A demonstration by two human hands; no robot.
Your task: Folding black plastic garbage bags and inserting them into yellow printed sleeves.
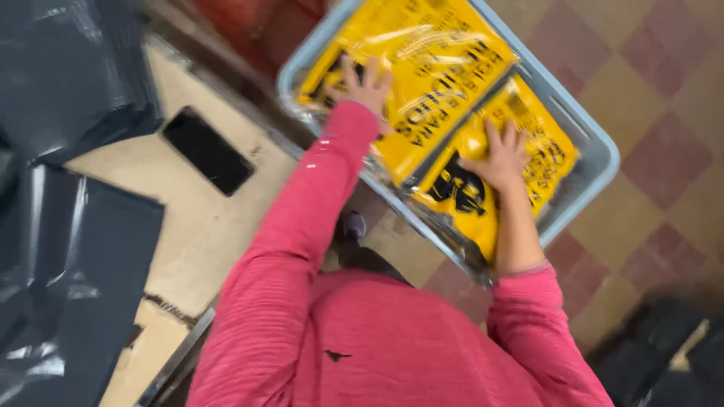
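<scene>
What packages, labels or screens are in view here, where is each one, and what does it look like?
Upper yellow package: flat, clear-wrapped, black print, in the pale blue bin, under the left hand.
Lower yellow package: same kind, beside it, under the right hand.
Phone: dark screen, black rectangle, on the tabletop.
Grey plastic bags: left edge.

Bright, even light; motion blur softens everything, glare on plastic.

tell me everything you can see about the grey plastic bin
The pale grey-blue plastic bin is rectangular with rounded corners and a thick rim. It sits on a chequered tile floor, turned at an angle to the picture, beside a cardboard-topped table. It is filled with flat yellow packages in clear plastic wrap with black print, stacked to about rim height. The left hand and right hand press flat on separate packages; neither clearly touches the bin itself.
</scene>
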